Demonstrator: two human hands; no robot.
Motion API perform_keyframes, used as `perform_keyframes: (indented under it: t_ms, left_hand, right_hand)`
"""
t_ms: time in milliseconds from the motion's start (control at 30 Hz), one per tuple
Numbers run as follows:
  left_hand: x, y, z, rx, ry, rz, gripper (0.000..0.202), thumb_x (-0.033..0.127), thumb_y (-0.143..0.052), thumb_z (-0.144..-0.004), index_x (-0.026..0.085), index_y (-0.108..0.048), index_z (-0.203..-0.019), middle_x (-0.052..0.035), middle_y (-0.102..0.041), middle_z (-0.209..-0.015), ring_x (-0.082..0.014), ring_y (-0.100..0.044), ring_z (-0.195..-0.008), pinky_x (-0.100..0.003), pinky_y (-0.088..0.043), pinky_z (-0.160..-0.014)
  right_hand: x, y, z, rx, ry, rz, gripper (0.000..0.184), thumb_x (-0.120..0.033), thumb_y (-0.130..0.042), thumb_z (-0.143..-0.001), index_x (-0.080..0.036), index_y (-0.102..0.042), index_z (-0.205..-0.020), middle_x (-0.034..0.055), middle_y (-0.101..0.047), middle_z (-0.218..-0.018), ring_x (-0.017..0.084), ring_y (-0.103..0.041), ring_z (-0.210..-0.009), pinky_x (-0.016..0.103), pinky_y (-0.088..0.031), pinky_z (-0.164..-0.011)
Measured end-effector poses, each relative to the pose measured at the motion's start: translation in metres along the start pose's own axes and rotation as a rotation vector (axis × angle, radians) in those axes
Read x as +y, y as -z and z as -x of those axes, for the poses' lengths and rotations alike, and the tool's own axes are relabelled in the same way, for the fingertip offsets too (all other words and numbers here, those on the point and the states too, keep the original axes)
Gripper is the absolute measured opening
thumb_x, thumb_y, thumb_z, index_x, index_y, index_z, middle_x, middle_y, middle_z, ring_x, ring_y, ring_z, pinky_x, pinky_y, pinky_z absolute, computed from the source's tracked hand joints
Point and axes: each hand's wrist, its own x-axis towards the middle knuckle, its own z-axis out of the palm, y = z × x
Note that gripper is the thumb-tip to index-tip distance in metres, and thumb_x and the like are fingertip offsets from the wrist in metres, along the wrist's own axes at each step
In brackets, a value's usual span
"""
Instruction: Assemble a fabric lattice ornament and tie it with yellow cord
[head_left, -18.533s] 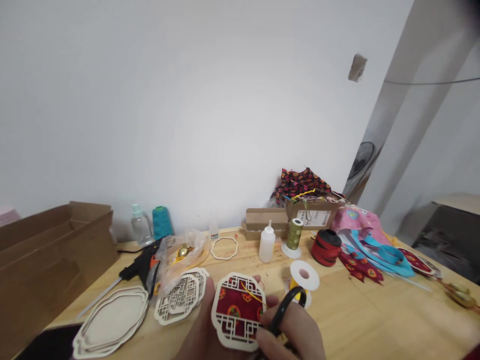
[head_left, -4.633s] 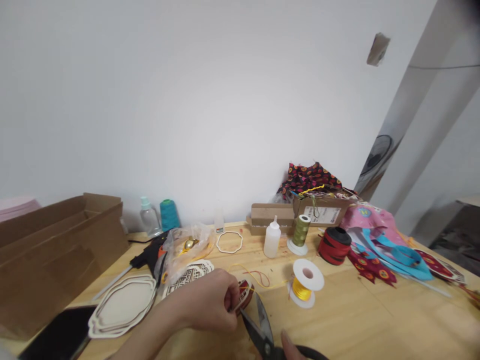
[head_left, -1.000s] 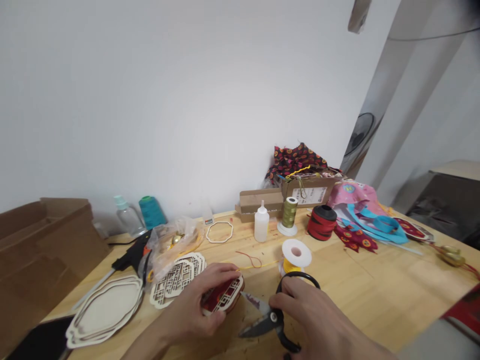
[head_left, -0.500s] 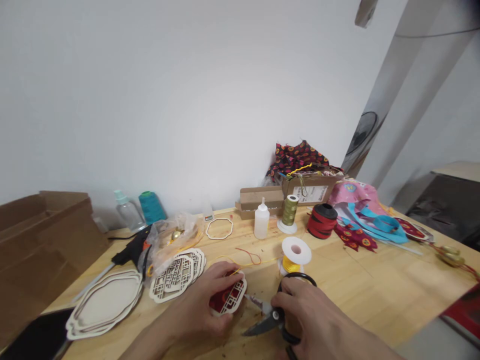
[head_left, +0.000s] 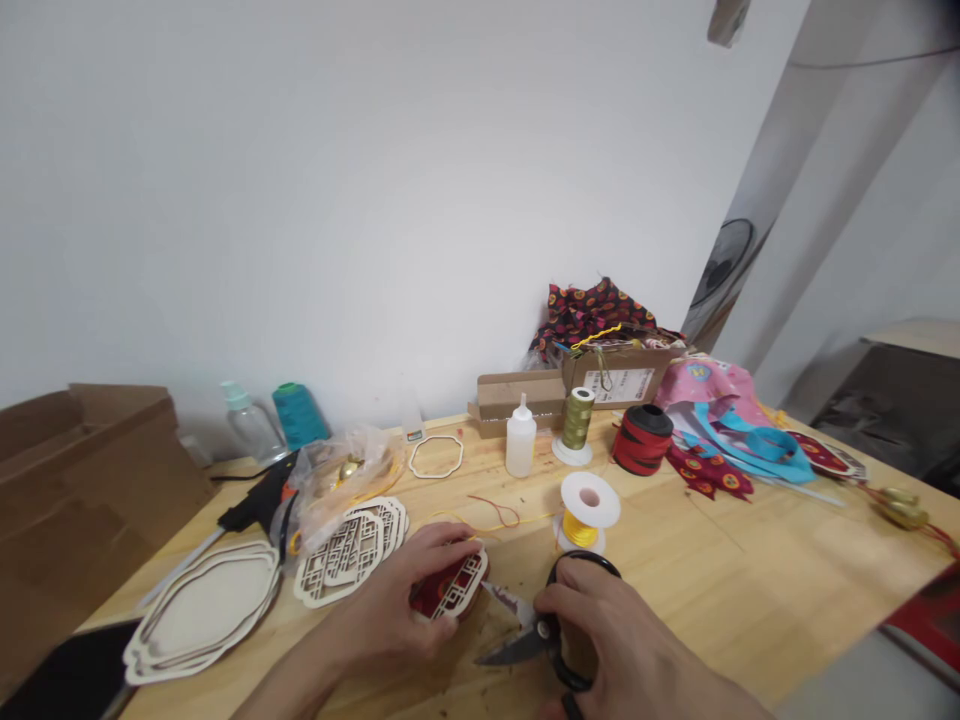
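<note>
Tabletop [head_left: 720, 570], scissors [head_left: 536, 635] in right hand [head_left: 592, 620], now beside panel [head_left: 454, 590]

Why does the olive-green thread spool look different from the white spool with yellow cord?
The olive-green thread spool is tall and narrow, while the white spool with yellow cord has a wide, flat white disc on top. Thick olive-green thread shows along the first spool, but only a little yellow cord peeks out under the white disc. The white spool also sits nearer the camera. Both hold wound thread on the wooden table.
</note>
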Motion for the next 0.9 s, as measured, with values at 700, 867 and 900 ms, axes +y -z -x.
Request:
perform_keyframes:
  t_ms: [700, 867, 900]
  left_hand:
    - [0.0, 0.0016, -0.001, -0.019, 0.035, 0.031, 0.067, 0.007, -0.049, -0.054, 0.024, -0.048, -0.119, -0.0047, -0.044, -0.129, -0.0233, -0.038, -0.119, -0.039, -0.026, -0.102]
    - [0.0013, 0.0023, -0.0005, -0.02, 0.045, 0.02, 0.068, 0.006, -0.048, -0.053, 0.024, -0.048, -0.119, -0.0045, -0.043, -0.13, -0.0231, -0.038, -0.119, -0.039, -0.025, -0.102]
    - [0.0014, 0.002, -0.0007, -0.017, 0.045, 0.018, 0.068, 0.006, -0.047, -0.053, 0.024, -0.048, -0.119, -0.0044, -0.044, -0.129, -0.023, -0.038, -0.119, -0.039, -0.025, -0.102]
  right_hand:
    - [0.0041, -0.0082, -0.001, 0.062, 0.003, -0.024, 0.049, -0.036, -0.076, -0.047, -0.021, -0.062, -0.091, 0.0035, -0.054, -0.086, 0.02, -0.048, -0.08, 0.027, -0.035, -0.066]
    - [0.0039, -0.0098, 0.0008, 0.095, 0.002, -0.024, 0.049, -0.035, -0.077, -0.045, -0.022, -0.062, -0.09, 0.0035, -0.053, -0.086, 0.021, -0.048, -0.081, 0.027, -0.035, -0.066]
    - [0.0035, -0.0098, 0.0011, 0.098, 0.005, -0.026, 0.049, -0.034, -0.077, -0.045, -0.022, -0.062, -0.09, 0.0034, -0.054, -0.085, 0.02, -0.048, -0.08, 0.027, -0.035, -0.066]
